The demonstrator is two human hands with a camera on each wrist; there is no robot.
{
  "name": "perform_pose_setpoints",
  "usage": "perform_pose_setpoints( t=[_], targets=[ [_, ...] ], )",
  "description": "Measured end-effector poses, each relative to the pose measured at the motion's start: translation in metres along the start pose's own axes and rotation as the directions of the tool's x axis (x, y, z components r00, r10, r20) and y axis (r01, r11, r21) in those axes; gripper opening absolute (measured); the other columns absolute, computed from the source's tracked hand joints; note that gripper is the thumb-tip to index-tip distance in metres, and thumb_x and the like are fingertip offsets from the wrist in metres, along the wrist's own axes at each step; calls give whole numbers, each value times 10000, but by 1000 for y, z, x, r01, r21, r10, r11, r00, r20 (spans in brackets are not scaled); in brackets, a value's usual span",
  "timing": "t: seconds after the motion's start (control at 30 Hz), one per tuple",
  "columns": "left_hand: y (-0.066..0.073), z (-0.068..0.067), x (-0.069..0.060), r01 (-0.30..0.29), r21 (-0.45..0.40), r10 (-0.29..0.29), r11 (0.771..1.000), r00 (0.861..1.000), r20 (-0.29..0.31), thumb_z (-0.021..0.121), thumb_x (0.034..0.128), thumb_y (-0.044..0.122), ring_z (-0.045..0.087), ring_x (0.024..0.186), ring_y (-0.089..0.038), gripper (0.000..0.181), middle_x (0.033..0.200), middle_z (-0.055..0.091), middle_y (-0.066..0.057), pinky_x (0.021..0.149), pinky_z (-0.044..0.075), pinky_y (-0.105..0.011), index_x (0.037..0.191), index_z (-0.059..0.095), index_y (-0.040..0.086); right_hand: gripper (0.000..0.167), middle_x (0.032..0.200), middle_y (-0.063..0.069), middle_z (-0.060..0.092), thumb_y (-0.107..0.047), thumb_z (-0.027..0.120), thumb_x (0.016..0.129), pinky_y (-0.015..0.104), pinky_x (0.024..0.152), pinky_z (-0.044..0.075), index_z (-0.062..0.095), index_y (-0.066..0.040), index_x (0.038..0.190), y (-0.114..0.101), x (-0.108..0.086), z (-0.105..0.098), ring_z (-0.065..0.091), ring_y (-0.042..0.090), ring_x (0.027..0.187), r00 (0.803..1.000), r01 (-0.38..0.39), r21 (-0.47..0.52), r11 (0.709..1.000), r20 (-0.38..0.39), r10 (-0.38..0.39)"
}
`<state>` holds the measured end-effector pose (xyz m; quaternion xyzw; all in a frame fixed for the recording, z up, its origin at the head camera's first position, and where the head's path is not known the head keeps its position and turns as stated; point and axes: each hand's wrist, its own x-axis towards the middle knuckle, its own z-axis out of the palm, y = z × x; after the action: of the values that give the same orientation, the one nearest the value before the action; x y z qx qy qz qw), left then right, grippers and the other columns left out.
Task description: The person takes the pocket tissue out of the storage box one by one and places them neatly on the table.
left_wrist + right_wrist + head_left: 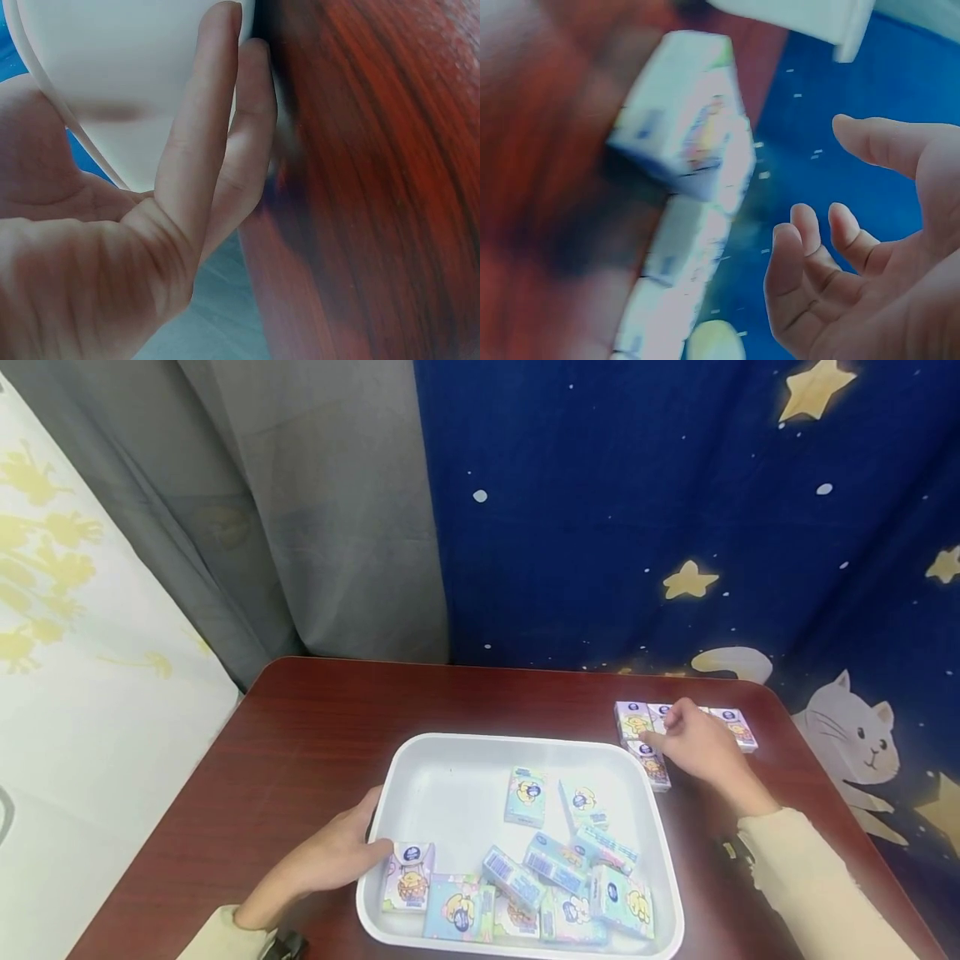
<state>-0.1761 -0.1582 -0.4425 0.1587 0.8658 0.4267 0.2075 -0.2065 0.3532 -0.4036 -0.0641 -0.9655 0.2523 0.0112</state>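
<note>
Plainly, the bench (322,710) carries all our work: the tray at the near middle, the laid-out packs near the far right corner. We have the white tray (442,802) pinned by the left hand (337,852), thumb hooked over the rim and fingers flat along the outer wall; a light pinch there should be enough, since pulling could drag the tray into the packs beside it.

Our right hand (701,743) is over the row with fingers loosely bent and thumb well apart, and it grips nothing. The step in hand, we judge, is squaring up packs on the bench. We do best to nudge with the fingertips along the sides, low down, because pressing on top may skew a neighbour.

Beyond the tray's right side, the row (634,722) seems to be four lilac packs side by side, partly hidden by our hand. The front pack (649,767) sits close against its left end, slightly askew, so that is the one to straighten.

Inside the tray, the loose packs (459,906) are mostly pale blue-green, jumbled at the near right, a couple showing barcodes. The faces carry small cartoon figures and dark blue oval logos.
</note>
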Motion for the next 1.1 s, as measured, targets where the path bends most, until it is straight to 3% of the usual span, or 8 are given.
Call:
perform_pose_setpoints(
  t=[0.3, 0.6, 0.77, 1.1],
  targets=[
    [1, -1, 0, -1, -2, 1, 1000, 1000, 8, 707, 914, 44, 720, 982, -268, 868, 1329, 668, -292, 782, 636, -376, 1666, 283, -49, 401, 970, 148, 697, -280, 836, 964, 470, 760, 552, 589, -9, 1127, -50, -7, -12, 654, 334, 878, 992, 123, 17, 992, -2, -123],
    [0, -2, 0, -6, -46, 7, 999, 1000, 23, 702, 912, 32, 728, 945, -273, 911, 1260, 680, -289, 737, 646, -362, 1686, 224, -34, 315, 965, 33, 715, -264, 876, 926, 468, 789, 573, 651, -99, 1071, -113, -24, 2, 661, 229, 871, 954, 298, -11, 955, 40, -297],
    [-1, -2, 0, -15, -76, 18, 997, 999, 40, 693, 914, 19, 744, 915, -277, 922, 1217, 687, -289, 713, 660, -375, 1687, 194, -39, 290, 982, 15, 720, -269, 877, 933, 422, 765, 577, 659, -141, 1075, -146, -34, 16, 649, 194, 860, 915, 392, -16, 920, 114, -387],
    [1, -2, 0, -16, -55, 18, 998, 999, 42, 689, 919, 10, 743, 939, -290, 909, 1256, 672, -307, 729, 661, -388, 1684, 200, -42, 283, 930, -56, 663, -278, 871, 908, 352, 720, 536, 689, -160, 1091, -196, -50, 50, 590, 147, 808, 814, 536, 11, 844, 260, -520]
  ],
)
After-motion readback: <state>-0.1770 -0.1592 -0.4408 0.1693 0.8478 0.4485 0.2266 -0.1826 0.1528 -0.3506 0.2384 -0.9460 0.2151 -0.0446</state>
